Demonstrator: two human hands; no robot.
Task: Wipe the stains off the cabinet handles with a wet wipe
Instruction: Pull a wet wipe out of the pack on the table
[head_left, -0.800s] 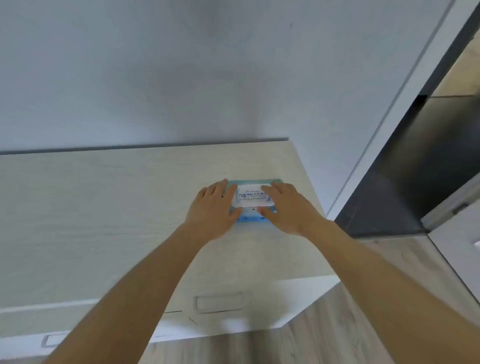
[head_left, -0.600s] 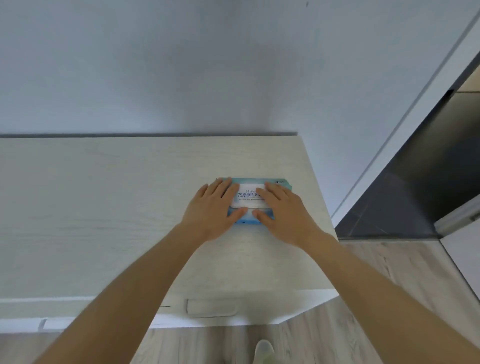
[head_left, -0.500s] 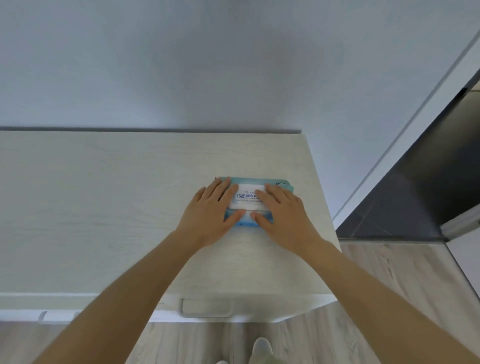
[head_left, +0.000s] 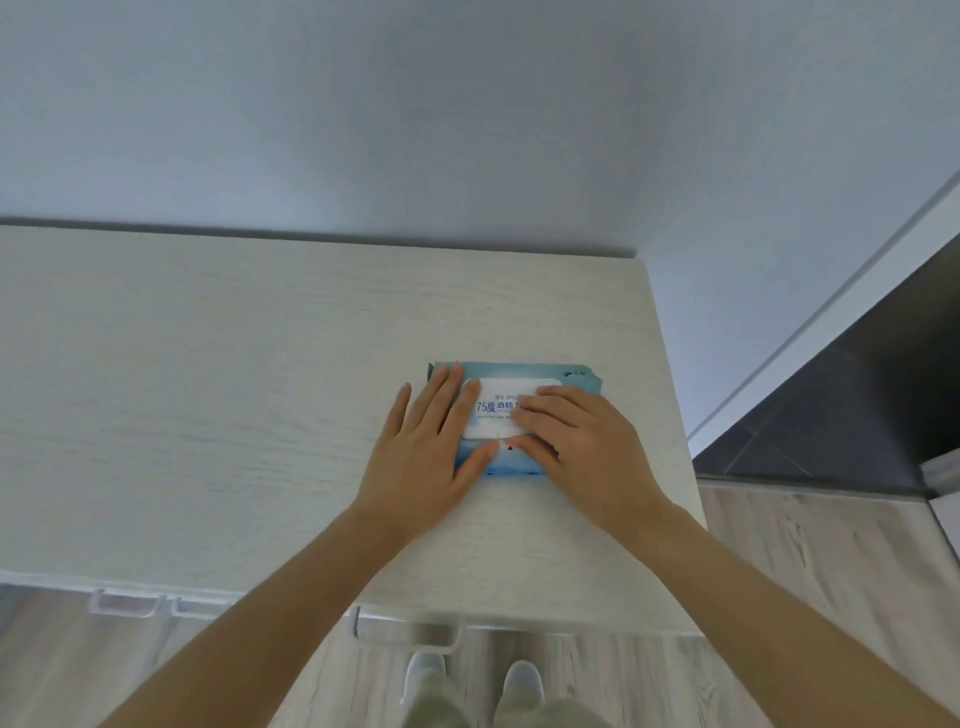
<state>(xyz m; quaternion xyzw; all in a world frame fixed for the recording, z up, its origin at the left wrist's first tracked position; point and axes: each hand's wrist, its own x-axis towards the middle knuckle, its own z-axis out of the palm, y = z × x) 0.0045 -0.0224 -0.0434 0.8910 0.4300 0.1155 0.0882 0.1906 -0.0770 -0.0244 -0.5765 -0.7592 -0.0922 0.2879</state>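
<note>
A blue wet wipe pack (head_left: 571, 376) with a white lid flap (head_left: 488, 415) lies flat on the pale wood cabinet top (head_left: 234, 389), near its right end. My left hand (head_left: 426, 457) lies flat on the pack's left part, fingers straight, thumb along the front edge. My right hand (head_left: 576, 447) covers the right part, with its fingertips on the lid flap and its thumb at the flap's front edge. Clear cabinet handles (head_left: 405, 636) stick out below the cabinet's front edge, with another handle (head_left: 124, 605) further left.
A plain wall rises behind the cabinet. To the right are a white door frame (head_left: 831, 322) and a dark tiled floor (head_left: 857, 426). Wood-look flooring (head_left: 805, 571) lies below, where my feet (head_left: 426, 675) stand close to the cabinet front.
The view has tipped further down, so the handles and my feet show. Both hands stay on the pack; my right fingers have slid left across the lid flap.
</note>
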